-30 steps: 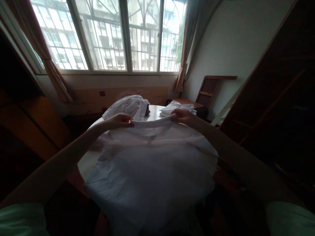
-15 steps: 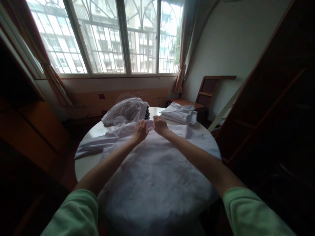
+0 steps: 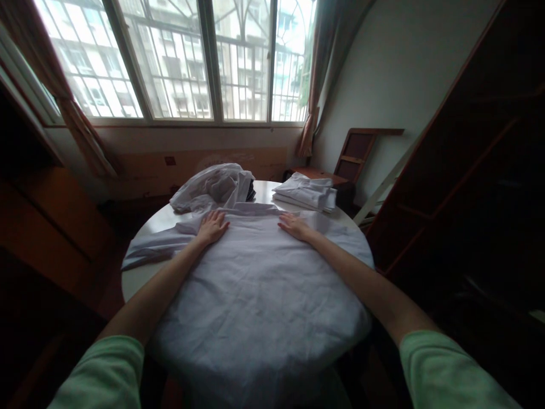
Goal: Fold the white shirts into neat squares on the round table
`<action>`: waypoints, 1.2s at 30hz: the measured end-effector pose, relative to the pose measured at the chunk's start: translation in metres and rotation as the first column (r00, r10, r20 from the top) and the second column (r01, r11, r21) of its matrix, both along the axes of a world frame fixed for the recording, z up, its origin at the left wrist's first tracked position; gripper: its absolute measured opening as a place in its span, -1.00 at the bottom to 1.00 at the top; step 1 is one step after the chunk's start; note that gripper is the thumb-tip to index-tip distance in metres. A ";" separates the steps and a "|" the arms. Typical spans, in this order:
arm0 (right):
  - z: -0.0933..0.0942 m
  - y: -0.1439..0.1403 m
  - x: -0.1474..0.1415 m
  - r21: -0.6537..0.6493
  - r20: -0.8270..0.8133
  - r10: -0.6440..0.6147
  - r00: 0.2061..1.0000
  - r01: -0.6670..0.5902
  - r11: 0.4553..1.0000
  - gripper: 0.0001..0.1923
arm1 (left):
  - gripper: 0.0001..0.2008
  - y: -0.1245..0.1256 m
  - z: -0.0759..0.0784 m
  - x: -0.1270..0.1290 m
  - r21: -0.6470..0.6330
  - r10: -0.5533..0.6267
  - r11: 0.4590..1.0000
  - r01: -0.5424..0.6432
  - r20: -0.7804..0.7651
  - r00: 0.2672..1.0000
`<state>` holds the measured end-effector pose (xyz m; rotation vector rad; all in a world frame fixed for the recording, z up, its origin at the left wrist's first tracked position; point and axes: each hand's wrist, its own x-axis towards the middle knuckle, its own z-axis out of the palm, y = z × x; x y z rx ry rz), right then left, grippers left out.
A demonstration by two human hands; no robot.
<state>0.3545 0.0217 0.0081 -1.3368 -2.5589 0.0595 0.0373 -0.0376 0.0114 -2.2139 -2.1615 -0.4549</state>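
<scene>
A white long-sleeved shirt lies spread over a round white table, its lower part hanging over the near edge. Its collar end points to the far side, and one sleeve stretches out to the left. Flat on the shirt near its left shoulder rests my left hand, fingers spread. My right hand lies on the cloth near the right shoulder, its fingers extended too. Neither hand grips anything. The right sleeve cannot be clearly made out.
Behind the shirt, a translucent plastic bag with something dark at its side sits at the table's far left. A stack of folded white clothes is at the far right. A wooden chair stands beyond, below the window.
My hands were close together with curled fingers at the collar end. They have moved apart to the two shoulders and opened flat on the shirt, which looks smoother there.
</scene>
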 end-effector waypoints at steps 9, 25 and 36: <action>0.022 0.006 0.123 -0.062 -0.208 -0.478 0.853 0.477 0.877 -0.71 | -0.63 -0.025 0.023 -0.088 0.019 0.227 0.973 -0.229 0.096 0.969; 0.037 0.000 0.170 -0.366 -0.184 -0.365 0.913 0.281 0.887 -0.62 | -0.64 -0.051 0.034 -0.153 -0.154 0.164 0.977 -0.145 0.118 0.979; 0.046 -0.018 0.111 0.321 0.016 -0.536 0.844 0.503 0.802 -0.78 | -0.75 -0.066 0.035 -0.123 0.199 0.306 0.941 -0.274 -0.156 0.939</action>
